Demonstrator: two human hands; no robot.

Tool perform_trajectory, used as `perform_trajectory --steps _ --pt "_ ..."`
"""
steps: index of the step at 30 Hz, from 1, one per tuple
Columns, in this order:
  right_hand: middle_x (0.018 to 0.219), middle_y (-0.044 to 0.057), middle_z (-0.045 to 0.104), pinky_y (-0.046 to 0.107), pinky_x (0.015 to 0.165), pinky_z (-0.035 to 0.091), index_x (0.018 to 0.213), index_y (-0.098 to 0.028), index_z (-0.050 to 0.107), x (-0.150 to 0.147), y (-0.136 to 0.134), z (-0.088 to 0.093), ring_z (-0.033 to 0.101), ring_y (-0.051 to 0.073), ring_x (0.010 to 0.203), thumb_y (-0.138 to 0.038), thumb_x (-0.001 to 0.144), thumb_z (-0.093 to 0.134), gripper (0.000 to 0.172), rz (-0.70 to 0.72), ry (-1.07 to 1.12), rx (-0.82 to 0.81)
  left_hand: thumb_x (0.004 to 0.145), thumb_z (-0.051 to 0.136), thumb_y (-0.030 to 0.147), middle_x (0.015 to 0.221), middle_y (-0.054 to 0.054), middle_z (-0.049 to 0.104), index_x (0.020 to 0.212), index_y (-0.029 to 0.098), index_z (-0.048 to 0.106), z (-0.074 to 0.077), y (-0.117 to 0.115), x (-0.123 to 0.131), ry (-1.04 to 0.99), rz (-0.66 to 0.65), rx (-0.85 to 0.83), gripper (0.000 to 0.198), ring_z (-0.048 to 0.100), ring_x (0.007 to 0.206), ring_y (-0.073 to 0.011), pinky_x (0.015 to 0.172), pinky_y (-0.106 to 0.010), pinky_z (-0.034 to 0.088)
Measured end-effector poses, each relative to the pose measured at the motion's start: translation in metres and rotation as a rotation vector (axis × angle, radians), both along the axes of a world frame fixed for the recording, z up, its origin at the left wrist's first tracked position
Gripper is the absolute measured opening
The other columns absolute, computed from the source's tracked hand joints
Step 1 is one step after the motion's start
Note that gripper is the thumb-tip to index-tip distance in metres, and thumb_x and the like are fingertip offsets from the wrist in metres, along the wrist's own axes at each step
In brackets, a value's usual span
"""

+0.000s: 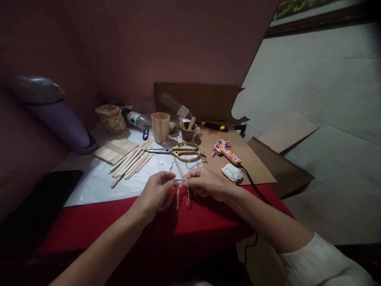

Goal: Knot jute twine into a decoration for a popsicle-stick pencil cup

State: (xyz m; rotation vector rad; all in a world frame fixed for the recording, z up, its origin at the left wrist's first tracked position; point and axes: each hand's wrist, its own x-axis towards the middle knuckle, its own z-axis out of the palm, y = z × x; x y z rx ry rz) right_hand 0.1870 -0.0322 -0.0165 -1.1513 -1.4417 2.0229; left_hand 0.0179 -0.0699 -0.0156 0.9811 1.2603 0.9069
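My left hand (157, 190) and my right hand (205, 183) meet over the front of the table, both with fingers pinched on thin brown twine (177, 198). Frayed ends of the twine dangle below my fingertips, and a strand runs up toward the scissors. Just beyond my hands lie gold-handled scissors (178, 151), their blades pointing left. Loose wooden craft sticks (131, 163) are spread to the left, beside a banded bundle of craft sticks (116, 151). A cup made of upright wooden sticks (160, 128) stands behind the scissors.
A patterned glue gun (226, 151) with a black cord and a crumpled white wad (232, 172) rest on cardboard (253, 171) at right. Farther back are a small brown pot (188, 131), a wrapped pot (111, 119), plastic bottles (137, 118) and a yellow-black tool (214, 126).
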Motion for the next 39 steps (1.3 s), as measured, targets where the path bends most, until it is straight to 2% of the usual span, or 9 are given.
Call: perform_trajectory --steps 3,5,10,13,17,22,29,34,39 --pt "0.044 -0.009 0.04 0.016 0.034 0.011 0.07 -0.016 0.05 -0.002 0.0 0.001 0.021 0.001 0.034 -0.027 0.07 0.062 0.017 0.016 -0.047 0.049 0.075 0.056 0.033 0.056 -0.002 0.058 0.074 0.013 0.056 -0.001 0.004 0.004 -0.095 -0.2 -0.076 0.02 0.04 0.033 -0.0063 0.029 -0.017 0.02" --pt "0.045 -0.008 0.042 0.016 0.034 0.016 0.069 -0.015 0.051 -0.003 0.0 0.0 0.027 0.002 0.035 -0.025 0.072 0.059 0.013 0.007 -0.12 0.138 0.077 0.055 0.035 0.052 -0.004 0.058 0.065 0.012 0.055 -0.003 0.005 0.007 -0.081 -0.24 -0.038 0.027 0.04 0.033 -0.0058 0.029 -0.016 0.022" --pt "0.05 -0.005 0.046 0.015 0.038 0.025 0.065 -0.014 0.051 -0.002 0.001 -0.004 0.037 0.003 0.041 -0.021 0.073 0.055 0.012 0.049 -0.254 0.38 0.074 0.057 0.027 0.038 0.002 0.049 0.058 0.012 0.053 -0.004 0.012 0.013 0.049 -0.114 -0.022 0.022 0.029 0.023 -0.0031 0.026 -0.016 0.013" --pt "0.048 -0.005 0.045 0.016 0.036 0.025 0.064 -0.014 0.053 0.002 0.003 -0.003 0.035 0.004 0.039 -0.022 0.077 0.048 0.015 0.137 -0.294 0.42 0.073 0.056 0.021 0.035 0.003 0.048 0.056 0.012 0.052 -0.001 0.014 0.015 0.076 -0.071 -0.048 0.02 0.029 0.023 -0.0027 0.027 -0.015 0.012" --pt "0.055 -0.001 0.052 0.017 0.036 0.034 0.066 -0.015 0.053 0.008 0.006 0.0 0.046 0.007 0.04 -0.019 0.075 0.046 0.012 0.161 -0.378 0.494 0.074 0.056 0.018 0.032 0.005 0.045 0.056 0.012 0.052 0.003 0.012 0.015 0.075 -0.057 -0.073 0.019 0.026 0.022 -0.0017 0.028 -0.015 0.01" --pt "0.057 0.0 0.056 0.019 0.036 0.038 0.073 -0.015 0.057 0.014 0.011 0.004 0.052 0.009 0.041 -0.019 0.072 0.047 0.011 0.199 -0.443 0.473 0.073 0.058 0.02 0.031 0.006 0.043 0.058 0.012 0.053 0.0 0.011 0.012 0.049 -0.083 -0.063 0.018 0.027 0.023 -0.002 0.03 -0.016 0.015" --pt "0.054 0.0 0.055 0.018 0.042 0.038 0.066 -0.015 0.052 0.02 0.01 0.007 0.053 0.009 0.046 -0.026 0.076 0.049 0.014 0.12 -0.464 0.578 0.074 0.057 0.021 0.032 0.006 0.045 0.057 0.013 0.051 -0.001 0.012 0.013 0.047 -0.09 -0.042 0.02 0.027 0.023 -0.0018 0.03 -0.016 0.016" --pt "0.057 -0.001 0.053 0.016 0.045 0.034 0.062 -0.015 0.053 0.018 -0.004 0.008 0.047 0.007 0.051 -0.027 0.076 0.052 0.018 0.025 -0.44 0.715 0.071 0.06 0.026 0.036 0.003 0.05 0.055 0.014 0.049 -0.004 0.014 0.011 0.039 -0.118 -0.031 0.023 0.028 0.023 -0.0025 0.028 -0.016 0.014" --pt "0.058 -0.001 0.056 0.016 0.042 0.031 0.066 -0.015 0.055 0.015 -0.017 0.005 0.045 0.007 0.049 -0.023 0.076 0.049 0.014 -0.009 -0.412 0.622 0.072 0.057 0.027 0.043 -0.004 0.058 0.054 0.013 0.051 -0.011 0.016 0.004 0.013 -0.217 -0.014 0.023 0.031 0.024 -0.0031 0.027 -0.016 0.011"
